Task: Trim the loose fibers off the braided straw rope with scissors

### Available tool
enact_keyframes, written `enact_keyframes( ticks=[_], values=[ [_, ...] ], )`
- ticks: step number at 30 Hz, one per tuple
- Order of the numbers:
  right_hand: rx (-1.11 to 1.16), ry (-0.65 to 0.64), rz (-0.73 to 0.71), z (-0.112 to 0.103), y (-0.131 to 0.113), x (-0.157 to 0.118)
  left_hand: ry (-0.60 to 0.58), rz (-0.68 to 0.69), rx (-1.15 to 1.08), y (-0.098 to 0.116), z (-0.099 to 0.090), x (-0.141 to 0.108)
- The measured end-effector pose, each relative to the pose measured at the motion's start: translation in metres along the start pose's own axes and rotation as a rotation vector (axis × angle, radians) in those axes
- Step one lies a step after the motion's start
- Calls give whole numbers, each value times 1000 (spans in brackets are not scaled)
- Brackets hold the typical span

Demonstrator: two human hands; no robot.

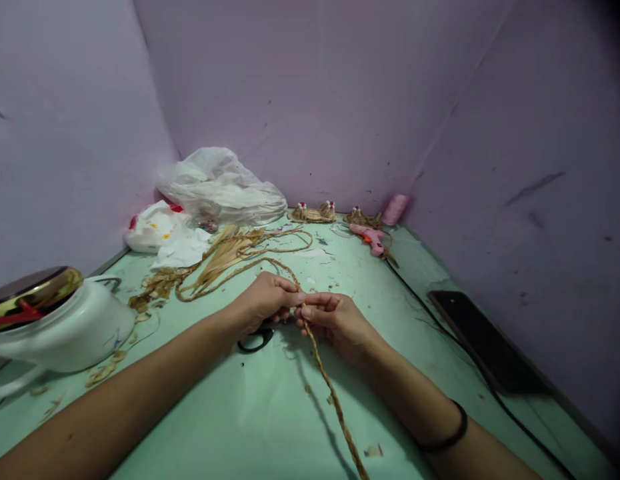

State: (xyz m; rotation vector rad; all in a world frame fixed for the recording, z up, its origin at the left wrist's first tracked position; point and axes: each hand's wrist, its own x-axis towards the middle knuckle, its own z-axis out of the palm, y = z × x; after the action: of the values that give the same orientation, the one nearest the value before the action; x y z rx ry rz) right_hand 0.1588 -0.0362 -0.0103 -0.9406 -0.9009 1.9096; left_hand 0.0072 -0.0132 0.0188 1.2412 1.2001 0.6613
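with the dial centred on the hands, the fibre cord [333, 391] is held right at the middle, run off towards five o'clock and looped back on the table [215, 420] around ten. it is pinched by the left hand [273, 300], fingers curled in close, and by the right hand [335, 321], thumb pressed to forefinger, the two fingertips touching. no gap is left; how firm the grip is can't be judged.

and here's the danger: if either pinch were slackened, the twist could be lost and strands parted. too hard a pull, and a thin spot might be snapped. up at ten, the loops lie against pale fibre strips [231, 248], so a snag or tangle could be caused by any tug.

watch eight o'clock too! a black ring [255, 341], perhaps a scissor handle, is half covered by the left hand; whether a blade lies beneath is hidden, and fingers could be nicked. at two, a pink glue gun [371, 239] is parked near a black cable [453, 339]; were the cable caught by the right forearm, the gun might be dragged.
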Motion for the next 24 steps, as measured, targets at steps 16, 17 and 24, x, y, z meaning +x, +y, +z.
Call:
enact_keyframes(
  ticks=[16,17,24],
  values=[
    [-592,35,-253,5,6,-9,188,-18,-151,-4,18,-2],
    [-665,63,-335,7,7,-9,207,-14,-151,-4,20,-1],
    [-365,223,-103,7,5,-2,280,107,-119,-5,25,-7]
  ],
)
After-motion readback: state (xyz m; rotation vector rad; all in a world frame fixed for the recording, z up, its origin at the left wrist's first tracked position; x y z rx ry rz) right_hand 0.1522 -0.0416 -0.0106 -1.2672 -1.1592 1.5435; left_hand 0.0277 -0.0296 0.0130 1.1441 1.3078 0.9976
